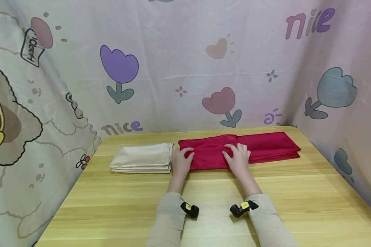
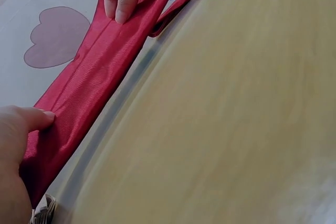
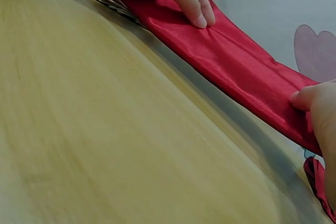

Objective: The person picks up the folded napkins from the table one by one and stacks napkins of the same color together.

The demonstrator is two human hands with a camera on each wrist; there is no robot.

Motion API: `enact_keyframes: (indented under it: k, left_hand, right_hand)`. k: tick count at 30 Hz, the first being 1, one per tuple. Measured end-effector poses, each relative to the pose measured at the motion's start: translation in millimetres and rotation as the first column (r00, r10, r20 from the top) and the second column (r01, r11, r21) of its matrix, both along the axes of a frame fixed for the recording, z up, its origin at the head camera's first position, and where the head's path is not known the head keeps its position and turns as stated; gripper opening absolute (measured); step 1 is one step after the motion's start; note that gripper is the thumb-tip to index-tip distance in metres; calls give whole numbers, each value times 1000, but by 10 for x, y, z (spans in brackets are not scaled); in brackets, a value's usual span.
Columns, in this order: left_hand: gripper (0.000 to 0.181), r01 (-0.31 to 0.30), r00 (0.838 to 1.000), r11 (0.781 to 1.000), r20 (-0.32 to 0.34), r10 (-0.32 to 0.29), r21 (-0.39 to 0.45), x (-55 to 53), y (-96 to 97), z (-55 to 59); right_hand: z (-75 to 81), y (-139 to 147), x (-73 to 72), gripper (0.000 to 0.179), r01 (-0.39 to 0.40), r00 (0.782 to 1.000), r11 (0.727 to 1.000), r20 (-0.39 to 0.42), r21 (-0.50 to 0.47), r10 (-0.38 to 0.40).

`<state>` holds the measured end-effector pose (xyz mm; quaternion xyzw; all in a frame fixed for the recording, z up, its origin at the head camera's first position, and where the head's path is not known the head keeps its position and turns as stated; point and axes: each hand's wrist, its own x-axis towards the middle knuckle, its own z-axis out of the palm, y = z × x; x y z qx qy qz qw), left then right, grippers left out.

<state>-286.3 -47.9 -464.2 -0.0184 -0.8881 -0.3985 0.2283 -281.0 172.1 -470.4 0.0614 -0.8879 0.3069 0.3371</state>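
A red satin cloth (image 1: 209, 152), folded into a flat band, is held by its two ends. My left hand (image 1: 181, 162) grips its left end, next to the beige cloth. At the other end my right hand (image 1: 237, 159) pinches it; thumb and fingers lie on the red fabric in the right wrist view. Both wrist views show this band (image 2: 97, 69) raised a little, with a shadow on the table under it. More folded red fabric (image 1: 270, 145) extends to the right; whether it belongs to the same piece I cannot tell. The undersides of both grips are hidden.
A folded beige cloth (image 1: 142, 157) lies in a neat stack left of the red one. Everything rests on a light wooden table (image 1: 126, 209). A printed curtain (image 1: 170, 44) hangs behind and along both sides. Small black cameras (image 1: 190, 209) sit on the wrists.
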Motion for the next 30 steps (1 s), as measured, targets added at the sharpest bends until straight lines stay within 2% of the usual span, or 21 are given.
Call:
enact_keyframes:
  k: [7,11,16,25,30]
  left_hand:
    - [15,-32,999,999,-22,32,-29,-10,-7,10]
    - [15,-46,999,997,-32,44,-63,-1,-8,24]
    - [14,-49,998,997,-54,45,-66,9,-12,45]
    - [16,-45,999,997,-20,44,-58,30,-4,104]
    - [17,-50,998,995,-28,48,-84,53,13,139]
  right_hand:
    - [16,-5,-2,27,-2,999,1000,-41,-14,2]
    - [35,2,-1,27,-9,999,1000,-46,-12,8]
    - [42,15,3,26,-13,999,1000,-39,-12,12]
    - [43,50,-4,26,-14,998,1000,-58,-12,14]
    - [78,93,7,26,-33,998,999,-60,-6,33]
